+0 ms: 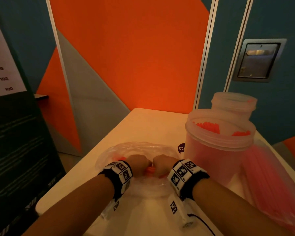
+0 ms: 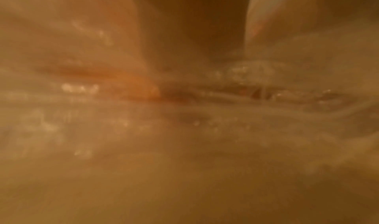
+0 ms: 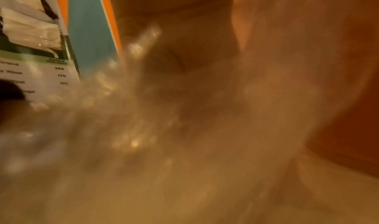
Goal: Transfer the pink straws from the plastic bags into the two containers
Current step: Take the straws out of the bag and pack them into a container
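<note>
A crumpled clear plastic bag (image 1: pixel 136 147) lies on the white table (image 1: pixel 143 121) in the head view. My left hand (image 1: pixel 140 163) and right hand (image 1: pixel 163 165) sit fist to fist on it, fingers curled, gripping the bag with a bunch of pink straws (image 1: pixel 150 170) showing between them. To the right stands a translucent container (image 1: pixel 218 142) with pink straws inside, and a second container (image 1: pixel 233 103) stands behind it. Both wrist views are blurred, showing only shiny plastic film (image 2: pixel 246 75) (image 3: pixel 123 114) close up.
Another bag full of pink straws (image 1: pixel 269 181) lies at the right, beside the near container. A dark sign with a numbered list (image 1: pixel 7 82) stands left of the table. An orange and grey wall panel (image 1: pixel 126 57) rises behind the table's far edge.
</note>
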Demonstrator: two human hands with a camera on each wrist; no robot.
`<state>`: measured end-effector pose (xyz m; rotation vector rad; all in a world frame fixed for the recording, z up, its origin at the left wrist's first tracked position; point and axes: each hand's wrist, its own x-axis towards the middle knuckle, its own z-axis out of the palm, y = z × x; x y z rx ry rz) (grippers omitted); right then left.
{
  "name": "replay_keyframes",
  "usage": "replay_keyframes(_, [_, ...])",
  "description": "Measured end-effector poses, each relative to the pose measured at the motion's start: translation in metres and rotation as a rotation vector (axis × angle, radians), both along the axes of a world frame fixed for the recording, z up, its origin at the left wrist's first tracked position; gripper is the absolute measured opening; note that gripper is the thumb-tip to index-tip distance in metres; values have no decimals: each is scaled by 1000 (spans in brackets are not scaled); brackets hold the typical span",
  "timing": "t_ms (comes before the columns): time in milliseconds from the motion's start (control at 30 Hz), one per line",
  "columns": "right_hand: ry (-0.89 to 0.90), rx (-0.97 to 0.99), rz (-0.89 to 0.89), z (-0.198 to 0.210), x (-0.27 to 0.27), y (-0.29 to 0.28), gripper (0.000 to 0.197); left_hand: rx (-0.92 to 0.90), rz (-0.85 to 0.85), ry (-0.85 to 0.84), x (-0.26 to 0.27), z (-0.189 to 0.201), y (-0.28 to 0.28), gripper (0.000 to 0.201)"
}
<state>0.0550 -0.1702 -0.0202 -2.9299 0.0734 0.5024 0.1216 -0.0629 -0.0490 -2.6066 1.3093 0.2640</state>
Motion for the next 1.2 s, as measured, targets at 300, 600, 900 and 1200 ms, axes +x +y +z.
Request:
replay_keyframes(300, [15,118,-88,26,-3,-10,71,-300,-13,0,10,34,24,14])
replay_keyframes(600, [-18,788,-202,50,-5,3,81,-477,-59,-200,21,40,51,15])
replay_keyframes(900, [-562,-7,206,44,-34,31,54,-839,310,388,19,65,44,16])
replay_keyframes(1200, [-418,-315,367,28,-20,23,29,-719,105,770,3,92,37,29])
